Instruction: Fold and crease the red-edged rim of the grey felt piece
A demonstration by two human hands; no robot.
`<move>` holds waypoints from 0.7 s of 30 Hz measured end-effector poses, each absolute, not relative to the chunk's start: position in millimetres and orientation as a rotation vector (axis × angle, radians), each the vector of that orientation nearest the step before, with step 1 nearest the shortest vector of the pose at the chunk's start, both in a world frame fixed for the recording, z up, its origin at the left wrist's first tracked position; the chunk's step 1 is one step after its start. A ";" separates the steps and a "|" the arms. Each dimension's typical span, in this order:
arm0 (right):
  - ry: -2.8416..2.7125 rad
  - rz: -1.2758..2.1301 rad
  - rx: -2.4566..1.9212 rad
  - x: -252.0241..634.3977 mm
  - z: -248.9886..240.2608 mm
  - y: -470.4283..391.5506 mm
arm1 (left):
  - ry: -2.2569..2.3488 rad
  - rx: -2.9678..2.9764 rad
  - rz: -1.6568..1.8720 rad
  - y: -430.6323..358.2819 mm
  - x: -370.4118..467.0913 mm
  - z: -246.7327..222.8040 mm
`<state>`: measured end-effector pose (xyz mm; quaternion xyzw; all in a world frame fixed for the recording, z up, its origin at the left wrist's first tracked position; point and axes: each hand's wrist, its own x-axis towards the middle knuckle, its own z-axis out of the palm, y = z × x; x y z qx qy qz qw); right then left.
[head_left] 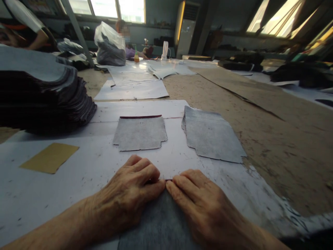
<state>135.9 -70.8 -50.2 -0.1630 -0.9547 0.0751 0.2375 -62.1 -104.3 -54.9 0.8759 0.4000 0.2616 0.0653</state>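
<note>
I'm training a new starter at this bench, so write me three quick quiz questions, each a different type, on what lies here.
1. Multiple choice: What colour is the strip on the far edge of the flat grey piece, which lies between the yellow sheet and the low grey pile?
a) green
b) dark red
c) white

2. True or false: The left hand and the right hand both touch the near grey piece.

3. Fill in the missing word: The tall dark stack stands on the person's ____ side.

Key: 1. b; 2. true; 3. left
</note>
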 end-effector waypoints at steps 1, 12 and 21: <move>-2.614 0.211 -0.456 135.8 -52.5 -70.9 | 1.212 2.622 0.779 -104.4 -64.0 -54.3; -2.551 0.106 -0.422 136.1 -53.0 -67.0 | 1.243 2.571 0.793 -117.2 -96.3 -52.5; -2.732 -0.135 -0.412 123.5 -42.0 -72.1 | 1.186 2.756 0.653 -119.3 -89.1 -50.4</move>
